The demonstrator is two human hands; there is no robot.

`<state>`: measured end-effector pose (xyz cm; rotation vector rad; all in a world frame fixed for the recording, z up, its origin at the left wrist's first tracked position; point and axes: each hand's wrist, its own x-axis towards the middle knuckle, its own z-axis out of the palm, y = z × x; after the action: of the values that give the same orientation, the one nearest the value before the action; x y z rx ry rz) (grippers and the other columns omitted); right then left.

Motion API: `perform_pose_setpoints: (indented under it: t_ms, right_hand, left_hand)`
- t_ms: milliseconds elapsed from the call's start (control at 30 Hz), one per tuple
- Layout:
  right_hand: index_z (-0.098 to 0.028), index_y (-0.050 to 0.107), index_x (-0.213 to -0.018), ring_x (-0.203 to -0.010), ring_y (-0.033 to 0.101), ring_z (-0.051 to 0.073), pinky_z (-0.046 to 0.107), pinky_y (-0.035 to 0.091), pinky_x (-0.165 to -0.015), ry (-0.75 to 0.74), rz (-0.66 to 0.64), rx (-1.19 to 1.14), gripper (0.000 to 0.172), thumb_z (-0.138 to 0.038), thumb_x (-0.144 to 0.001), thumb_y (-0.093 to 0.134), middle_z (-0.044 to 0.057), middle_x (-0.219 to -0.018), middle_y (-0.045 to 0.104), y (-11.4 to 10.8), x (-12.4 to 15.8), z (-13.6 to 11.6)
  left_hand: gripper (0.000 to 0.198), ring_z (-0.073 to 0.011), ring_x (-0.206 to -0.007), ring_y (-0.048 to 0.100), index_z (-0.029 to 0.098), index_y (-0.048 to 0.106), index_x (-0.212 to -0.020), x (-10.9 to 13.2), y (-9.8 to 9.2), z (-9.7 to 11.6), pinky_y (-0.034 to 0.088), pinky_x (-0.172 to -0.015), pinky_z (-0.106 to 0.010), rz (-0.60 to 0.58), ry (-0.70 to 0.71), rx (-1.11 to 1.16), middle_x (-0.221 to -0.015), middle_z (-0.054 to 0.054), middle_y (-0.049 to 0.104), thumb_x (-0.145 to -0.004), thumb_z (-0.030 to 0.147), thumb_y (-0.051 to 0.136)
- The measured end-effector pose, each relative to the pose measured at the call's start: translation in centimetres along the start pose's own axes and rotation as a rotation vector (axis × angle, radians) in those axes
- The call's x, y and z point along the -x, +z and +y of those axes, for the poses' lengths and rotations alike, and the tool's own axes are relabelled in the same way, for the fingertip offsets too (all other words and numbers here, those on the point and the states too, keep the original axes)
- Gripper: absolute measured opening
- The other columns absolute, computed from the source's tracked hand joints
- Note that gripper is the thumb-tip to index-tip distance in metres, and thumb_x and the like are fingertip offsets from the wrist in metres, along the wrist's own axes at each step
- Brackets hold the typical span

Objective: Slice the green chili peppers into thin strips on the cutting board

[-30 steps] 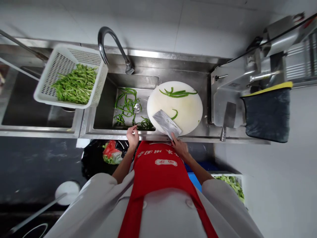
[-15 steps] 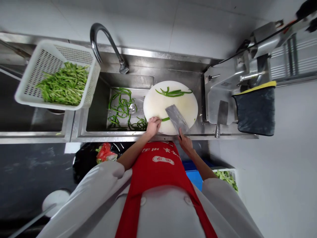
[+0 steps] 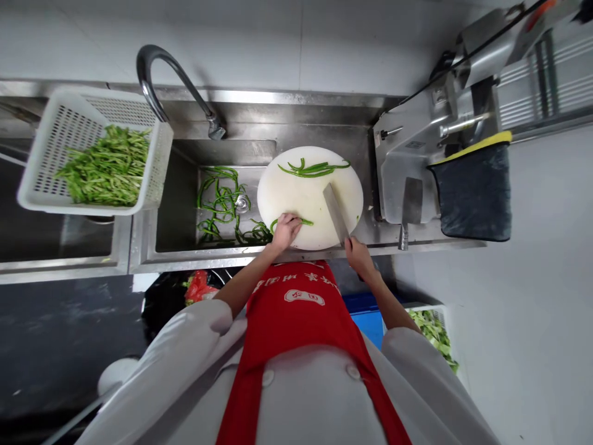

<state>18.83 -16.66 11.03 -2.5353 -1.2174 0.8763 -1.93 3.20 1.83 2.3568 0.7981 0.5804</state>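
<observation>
A round white cutting board point(image 3: 296, 191) lies at the right end of the sink. My left hand point(image 3: 286, 231) is closed on green beans point(image 3: 306, 221) at the board's lower left edge. Closed round the handle of a cleaver point(image 3: 336, 213), my right hand point(image 3: 359, 256) is at the board's lower right. The blade is over the board, to the right of the held beans and apart from them. Several long green beans point(image 3: 312, 169) lie near the board's far edge. More long beans point(image 3: 223, 201) lie in the sink basin, left of the board.
A white basket point(image 3: 37, 167) of cut greens stands on the left, beside a curved faucet point(image 3: 178, 68). At the right are a metal slicing machine point(image 3: 393, 154), a second cleaver point(image 3: 412, 201) and a dark cloth point(image 3: 475, 191). Below the counter stands a crate of leafy greens point(image 3: 433, 334).
The cleaver has moved right, away from the held beans, and its blade has turned more edge-on. The whole view has shifted slightly, with the faucet and basket further left.
</observation>
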Motion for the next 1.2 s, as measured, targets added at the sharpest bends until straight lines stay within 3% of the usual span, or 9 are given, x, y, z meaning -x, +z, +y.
perform_pose_setpoints:
  t_ms: [167, 467, 733, 1200]
  right_hand:
    - [-0.017, 0.057, -0.116, -0.080, 0.069, 0.023, 0.029, 0.042, -0.071, -0.082, -0.138, 0.347, 0.037, -0.036, -0.108, 0.027, 0.011, -0.087, 0.072, -0.5, 0.7, -1.4]
    - [-0.017, 0.056, -0.119, -0.088, 0.070, 0.024, 0.029, 0.042, -0.077, -0.236, -0.296, 0.485, 0.039, -0.038, -0.109, 0.025, 0.012, -0.096, 0.073, -3.2, 1.1, -2.0]
    - [-0.016, 0.055, -0.120, -0.093, 0.071, 0.025, 0.029, 0.044, -0.078, -0.255, -0.304, 0.519, 0.039, -0.036, -0.109, 0.023, 0.013, -0.099, 0.073, -2.2, -1.8, -6.1]
    - [-0.014, 0.057, -0.122, -0.092, 0.070, 0.025, 0.030, 0.046, -0.081, -0.262, -0.292, 0.501, 0.040, -0.034, -0.109, 0.025, 0.015, -0.098, 0.073, -1.8, -2.6, -8.7]
  left_hand:
    - [0.020, -0.0237, -0.108, 0.052, 0.022, 0.069, -0.104, 0.0, 0.9, 0.0, 0.045, -0.098, -0.045, -0.002, -0.026, -0.047, -0.111, -0.008, 0.061, -0.099, 0.030, 0.052]
    - [0.024, -0.0263, -0.110, 0.049, 0.021, 0.068, -0.108, -0.2, 1.8, 1.4, 0.045, -0.098, -0.045, -0.013, -0.025, -0.073, -0.108, -0.010, 0.059, -0.099, 0.027, 0.047]
    - [0.026, -0.0254, -0.106, 0.052, 0.020, 0.068, -0.108, 0.1, 2.1, 0.7, 0.046, -0.096, -0.044, 0.015, 0.019, -0.069, -0.107, -0.010, 0.062, -0.101, 0.026, 0.044]
    - [0.028, -0.0249, -0.105, 0.054, 0.017, 0.067, -0.106, 0.4, 2.8, 0.1, 0.046, -0.097, -0.045, 0.047, 0.033, -0.044, -0.107, -0.010, 0.065, -0.101, 0.024, 0.041]
